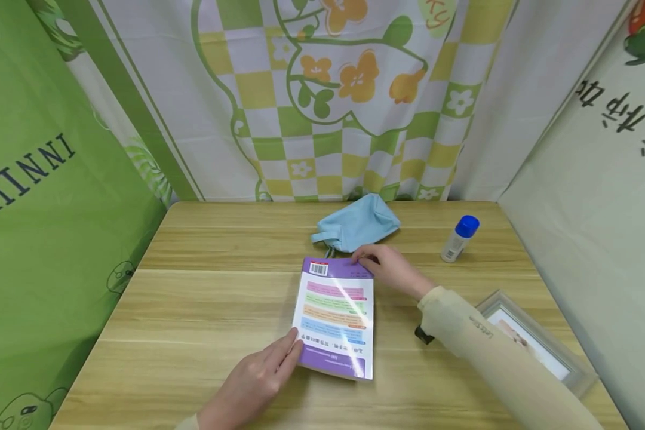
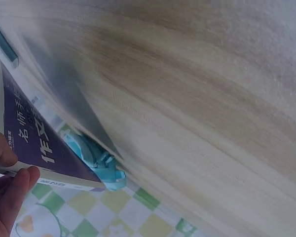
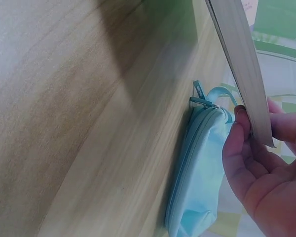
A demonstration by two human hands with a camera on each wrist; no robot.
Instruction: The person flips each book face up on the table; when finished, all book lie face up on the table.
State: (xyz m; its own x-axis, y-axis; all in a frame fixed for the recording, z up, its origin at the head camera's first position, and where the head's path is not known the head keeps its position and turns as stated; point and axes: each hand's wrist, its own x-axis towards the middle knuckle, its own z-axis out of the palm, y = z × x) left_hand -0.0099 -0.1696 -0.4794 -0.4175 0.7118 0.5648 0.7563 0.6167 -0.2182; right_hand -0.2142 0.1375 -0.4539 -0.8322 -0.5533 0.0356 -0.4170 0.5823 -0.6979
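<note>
Together, left hand (image 1: 256, 376) and right hand (image 1: 393, 270) gripping book (image 1: 334, 319), blue pouch (image 1: 359, 223) beyond

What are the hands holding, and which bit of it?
A book: the left hand grips its left edge, towards the near end; the right hand grips its far right corner.

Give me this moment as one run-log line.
left hand: grips book, near left edge; right hand: pinches far right corner; book: off table; blue pouch: beyond book; bottle, picture frame: right of book
</note>
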